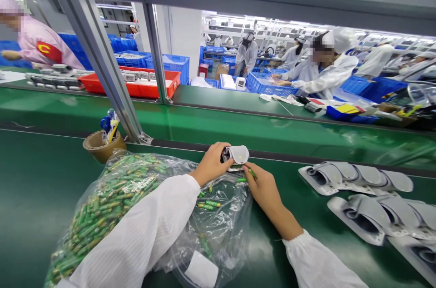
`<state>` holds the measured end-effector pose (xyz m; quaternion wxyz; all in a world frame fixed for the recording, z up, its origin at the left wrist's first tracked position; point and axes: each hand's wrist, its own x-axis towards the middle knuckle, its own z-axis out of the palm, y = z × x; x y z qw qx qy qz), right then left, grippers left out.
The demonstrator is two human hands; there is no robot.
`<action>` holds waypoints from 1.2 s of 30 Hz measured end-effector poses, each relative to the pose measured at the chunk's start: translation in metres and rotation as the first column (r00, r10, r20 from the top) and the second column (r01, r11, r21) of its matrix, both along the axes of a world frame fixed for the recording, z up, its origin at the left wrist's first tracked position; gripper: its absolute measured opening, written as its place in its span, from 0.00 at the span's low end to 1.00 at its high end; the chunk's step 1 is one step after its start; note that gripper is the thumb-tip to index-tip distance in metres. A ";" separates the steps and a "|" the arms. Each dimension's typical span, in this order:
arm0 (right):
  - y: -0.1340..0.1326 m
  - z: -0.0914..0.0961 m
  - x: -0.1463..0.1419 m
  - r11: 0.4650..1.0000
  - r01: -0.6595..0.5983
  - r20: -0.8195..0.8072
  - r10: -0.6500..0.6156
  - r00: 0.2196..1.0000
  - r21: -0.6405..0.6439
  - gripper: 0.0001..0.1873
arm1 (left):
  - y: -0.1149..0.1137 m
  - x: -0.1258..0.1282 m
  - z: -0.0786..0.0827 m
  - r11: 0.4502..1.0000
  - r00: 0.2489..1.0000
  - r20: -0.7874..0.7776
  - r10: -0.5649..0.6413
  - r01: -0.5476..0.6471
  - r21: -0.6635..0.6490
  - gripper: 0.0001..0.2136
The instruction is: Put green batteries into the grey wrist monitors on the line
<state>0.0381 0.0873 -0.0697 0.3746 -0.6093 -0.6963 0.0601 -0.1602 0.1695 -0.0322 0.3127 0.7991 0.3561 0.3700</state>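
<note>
My left hand point(211, 163) is closed round a small grey cuffed device point(235, 155), holding it at the far edge of the green bench. My right hand point(264, 186) pinches a green battery point(252, 173) right beside the device's underside. Another green battery point(241, 180) lies just below the device. Under my left forearm sits a clear plastic bag point(119, 197) stuffed with several green batteries, a few loose ones point(208, 205) spilling at its open mouth.
Several grey cuffed devices point(361, 197) lie in rows at the right. A brown cup point(102, 145) with tools stands by a slanted metal post point(102, 52). Beyond the green conveyor point(238, 124) are red point(136, 88) and blue crates point(269, 86) and people in white coats.
</note>
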 end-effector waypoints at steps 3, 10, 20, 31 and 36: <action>-0.001 0.000 0.003 0.995 0.088 -0.031 -0.090 0.995 -0.056 0.21 | 0.002 0.000 -0.002 0.999 1.000 -0.011 0.018 -0.018 -0.031 0.19; -0.002 0.000 0.003 0.996 0.057 -0.003 -0.057 0.998 -0.073 0.21 | 0.003 0.001 -0.003 0.998 0.999 -0.017 0.033 -0.034 -0.060 0.19; -0.005 0.000 -0.012 0.994 0.113 0.560 -0.087 0.824 -0.012 0.18 | 0.006 0.003 -0.005 0.991 0.996 0.069 0.056 -0.047 -0.122 0.15; -0.005 -0.007 -0.034 0.996 -0.063 0.714 -0.004 0.700 0.067 0.20 | 0.011 0.000 -0.008 0.981 0.987 0.158 0.005 0.026 -0.193 0.16; -0.011 0.013 -0.044 0.947 -0.147 0.408 0.019 0.913 0.285 0.12 | 0.009 -0.001 -0.003 0.981 0.992 0.128 0.003 0.022 -0.193 0.17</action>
